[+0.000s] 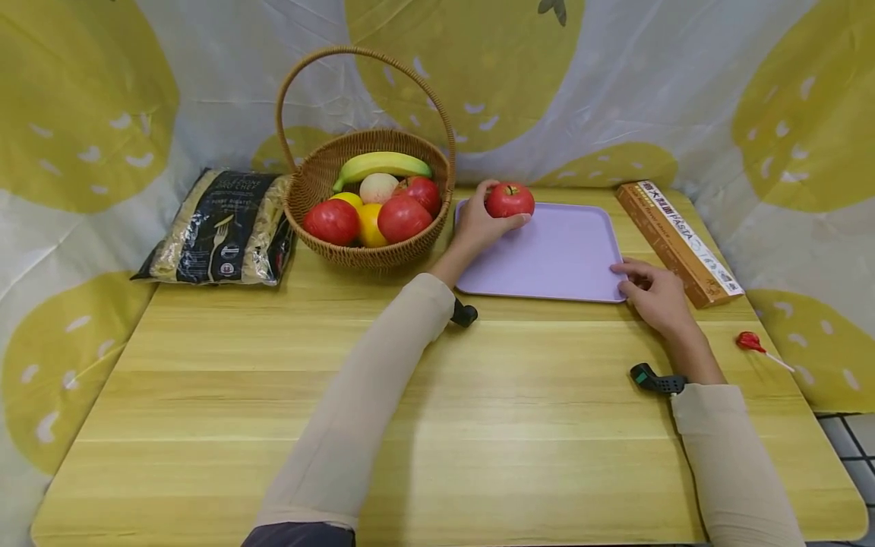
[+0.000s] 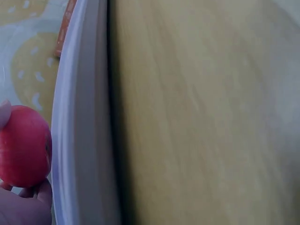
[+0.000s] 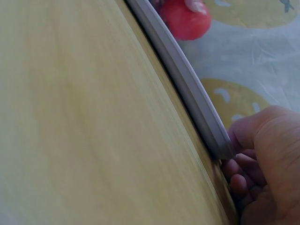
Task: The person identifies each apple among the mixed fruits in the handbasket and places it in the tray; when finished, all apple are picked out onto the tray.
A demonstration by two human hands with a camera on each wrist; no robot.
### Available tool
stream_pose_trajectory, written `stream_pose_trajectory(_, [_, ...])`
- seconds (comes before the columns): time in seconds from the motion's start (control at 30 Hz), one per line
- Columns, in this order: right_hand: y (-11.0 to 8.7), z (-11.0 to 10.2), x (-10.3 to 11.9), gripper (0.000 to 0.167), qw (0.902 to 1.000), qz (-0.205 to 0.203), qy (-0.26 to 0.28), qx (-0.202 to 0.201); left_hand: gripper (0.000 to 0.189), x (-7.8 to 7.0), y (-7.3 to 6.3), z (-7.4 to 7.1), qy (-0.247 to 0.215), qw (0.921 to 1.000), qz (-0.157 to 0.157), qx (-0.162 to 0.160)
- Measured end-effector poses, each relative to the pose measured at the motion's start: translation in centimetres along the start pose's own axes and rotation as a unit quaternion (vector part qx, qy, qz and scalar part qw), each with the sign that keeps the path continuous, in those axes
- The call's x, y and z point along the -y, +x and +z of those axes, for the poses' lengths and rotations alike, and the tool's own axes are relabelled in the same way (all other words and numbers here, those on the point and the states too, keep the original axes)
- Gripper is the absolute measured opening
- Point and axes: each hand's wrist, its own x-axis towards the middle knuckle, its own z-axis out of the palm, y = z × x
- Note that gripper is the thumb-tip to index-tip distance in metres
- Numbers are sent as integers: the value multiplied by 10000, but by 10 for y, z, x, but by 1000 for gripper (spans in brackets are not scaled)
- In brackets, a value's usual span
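Observation:
My left hand (image 1: 481, 226) grips a red apple (image 1: 511, 200) between thumb and fingers, over the back left part of a lilac tray (image 1: 554, 254). In the left wrist view the apple (image 2: 24, 146) is close beside the tray's rim (image 2: 68, 122). At the front right corner of the tray, my right hand (image 1: 658, 300) pinches the rim. Its thumb and curled fingers (image 3: 238, 183) show at that corner in the right wrist view.
Left of the tray stands a wicker basket (image 1: 372, 257) holding a banana (image 1: 384, 165), several red fruits and yellow ones. A pasta bag (image 1: 222, 228) lies further left. To the right are a long pasta box (image 1: 677, 239) and a red lollipop (image 1: 750, 341). Patterned cloth (image 1: 465, 76) hangs behind.

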Motion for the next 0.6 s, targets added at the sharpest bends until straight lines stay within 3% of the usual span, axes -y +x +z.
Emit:
stream_pose_trajectory(0.3, [0,0,-2,34,9999,-11,-73,87,87,14,4,-2,-572,9977,-94,361])
stream_pose_trajectory(0.6, [0,0,-1,35,9999,20,-39,94,96,12,-1,-3,-185,9986,1,495])
